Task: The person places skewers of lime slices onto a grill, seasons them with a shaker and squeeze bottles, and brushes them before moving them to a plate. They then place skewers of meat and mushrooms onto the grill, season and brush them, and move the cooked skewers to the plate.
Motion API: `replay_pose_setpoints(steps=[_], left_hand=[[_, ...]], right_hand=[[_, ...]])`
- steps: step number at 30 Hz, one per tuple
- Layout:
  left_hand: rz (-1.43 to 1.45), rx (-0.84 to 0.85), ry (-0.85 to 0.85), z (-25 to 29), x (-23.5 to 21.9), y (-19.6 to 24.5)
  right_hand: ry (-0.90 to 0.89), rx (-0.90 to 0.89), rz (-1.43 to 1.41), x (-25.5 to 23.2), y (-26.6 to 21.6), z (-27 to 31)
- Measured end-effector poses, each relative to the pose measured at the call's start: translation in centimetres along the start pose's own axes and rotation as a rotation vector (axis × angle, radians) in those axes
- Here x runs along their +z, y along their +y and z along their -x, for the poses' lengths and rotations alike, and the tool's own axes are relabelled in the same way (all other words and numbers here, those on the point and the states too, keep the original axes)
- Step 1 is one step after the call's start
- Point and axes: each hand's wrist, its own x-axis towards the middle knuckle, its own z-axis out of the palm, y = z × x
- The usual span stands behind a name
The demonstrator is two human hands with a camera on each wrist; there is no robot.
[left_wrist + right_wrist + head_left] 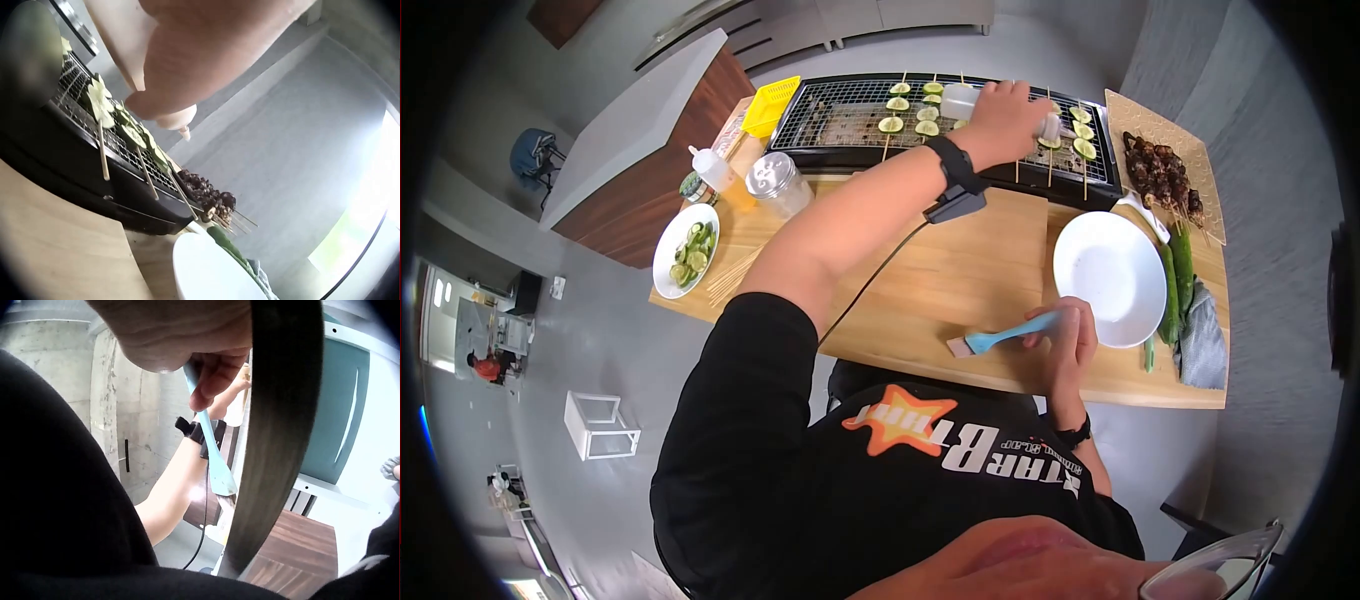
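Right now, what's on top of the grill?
Skewered green-edged slices lie across the grill. In the head view, the left hand and the bottle it holds cover part; what lies there can't be seen.

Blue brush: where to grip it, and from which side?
Probably by the handle of the blue brush, coming from the person's right: it is slim, and its end points that way, where the right hand holds it. Avoid the bristles, which point left.
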Motion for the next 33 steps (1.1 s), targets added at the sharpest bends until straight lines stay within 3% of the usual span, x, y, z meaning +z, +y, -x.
replay_pose_setpoints(steps=[1, 6, 8, 10, 12, 14, 17, 23, 27, 33], left_hand=[[0.026, -0.037, -0.04, 0.2, -0.4, -0.9], [0.151, -0.217, 0.301, 3.1, -5.0, -7.4], [0.029, -0.152, 0.314, 5.3, -8.4, -11.5], [0.048, -0.487, 0.385, 7.8, -10.1, -15.1], [0.054, -0.573, 0.537, 10.7, -12.2, -19.0], [0.065, -0.787, 0.47, 13.2, -15.5, -21.4], [0.02, -0.901, 0.547, 16.7, -17.0, -25.1], [-0.071, -0.973, 0.461, 20.0, -13.8, -28.4], [-0.058, -1.027, 0.252, 21.4, -10.6, -29.6], [0.005, -1.115, 0.202, 21.5, -10.9, -28.1]], right_hand=[[-0.002, 0.003, -0.005, 0.0, 0.0, 0.0], [-0.034, 0.004, -0.032, 0.1, 0.2, 0.0], [-0.028, 0.025, -0.051, 0.0, 0.3, 0.0], [-0.029, 0.036, -0.058, 0.0, 0.3, 0.0], [-0.026, 0.049, -0.072, 0.0, 0.1, 0.0], [-0.021, 0.052, -0.062, 0.2, 0.1, 0.0], [-0.012, 0.056, -0.047, 0.4, -0.1, 0.0], [0.005, 0.05, -0.04, 0.5, 0.1, -0.1], [0.039, 0.06, -0.011, 0.5, 0.0, -0.1], [0.055, 0.061, 0.006, 0.6, 0.1, -0.2]])
